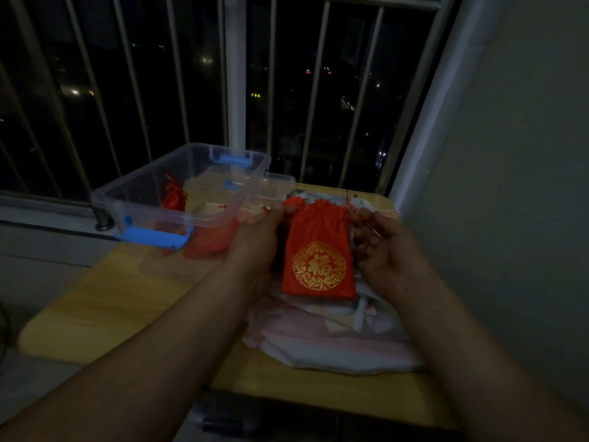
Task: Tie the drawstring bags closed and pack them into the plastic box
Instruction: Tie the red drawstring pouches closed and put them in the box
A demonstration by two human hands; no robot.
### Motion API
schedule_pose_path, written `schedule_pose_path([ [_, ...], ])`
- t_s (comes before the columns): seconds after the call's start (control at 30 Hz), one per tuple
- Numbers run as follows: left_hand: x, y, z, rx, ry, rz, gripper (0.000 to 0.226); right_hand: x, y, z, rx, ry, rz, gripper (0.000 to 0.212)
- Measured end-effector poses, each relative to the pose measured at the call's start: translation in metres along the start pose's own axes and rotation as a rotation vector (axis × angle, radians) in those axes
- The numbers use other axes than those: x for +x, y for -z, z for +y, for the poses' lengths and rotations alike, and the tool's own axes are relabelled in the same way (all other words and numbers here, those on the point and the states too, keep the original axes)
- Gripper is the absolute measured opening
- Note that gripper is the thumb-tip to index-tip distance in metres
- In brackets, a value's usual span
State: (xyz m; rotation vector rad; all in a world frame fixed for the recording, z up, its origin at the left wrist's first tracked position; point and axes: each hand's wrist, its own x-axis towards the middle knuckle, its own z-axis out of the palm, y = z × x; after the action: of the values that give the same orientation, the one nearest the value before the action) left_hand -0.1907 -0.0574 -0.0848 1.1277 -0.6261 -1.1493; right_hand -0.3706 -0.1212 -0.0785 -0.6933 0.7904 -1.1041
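- Night-dark window with upright metal bars point(178, 74) stands behind the plastic box point(127, 199).
- Yellow wooden bench point(105, 301) carries the plastic box on its far left part.
- The plastic box is clear with blue handles, and its top is open.
- A pile of pale wrappers point(334, 346) lies on the bench to the right of the plastic box, nearer the person.
- The left hand point(258, 240) and the right hand point(385, 247) are raised just right of the plastic box, each pinching a cord end at the mouth of the red drawstring bag point(318, 250).
- That bag hangs upright between them, above the pile, mouth gathered and gold emblem facing the camera.
- A small red bag point(174, 196), tied, sits inside the plastic box.
- Another red pouch point(213, 239) shows at the box's near right corner; whether it is inside or under the box is unclear.
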Motion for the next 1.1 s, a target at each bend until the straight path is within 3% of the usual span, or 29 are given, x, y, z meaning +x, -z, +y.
schedule_pose_path([
  [0.27,-0.003,-0.006,0.000,-0.098,-0.043,-0.020,0.033,0.001,0.000,-0.001,0.092,-0.029,0.059,0.020],
  [0.6,0.014,0.000,-0.003,-0.293,0.034,0.042,0.034,0.001,0.002,-0.004,0.310,-0.006,0.037,0.033],
  [0.7,0.013,-0.001,-0.005,-0.323,0.064,0.024,0.033,0.003,0.000,-0.003,0.276,-0.012,0.079,0.029],
  [0.8,0.011,-0.002,-0.008,-0.200,-0.018,0.006,0.032,0.004,-0.007,0.001,0.141,0.027,0.074,0.031],
  [0.93,0.007,-0.002,0.000,0.198,-0.258,-0.035,0.035,0.006,-0.011,-0.007,-0.204,0.166,-0.066,0.027],
  [1.1,0.001,-0.003,0.009,0.576,-0.353,-0.192,0.033,0.001,-0.021,-0.018,-0.515,0.343,-0.099,0.023],
])
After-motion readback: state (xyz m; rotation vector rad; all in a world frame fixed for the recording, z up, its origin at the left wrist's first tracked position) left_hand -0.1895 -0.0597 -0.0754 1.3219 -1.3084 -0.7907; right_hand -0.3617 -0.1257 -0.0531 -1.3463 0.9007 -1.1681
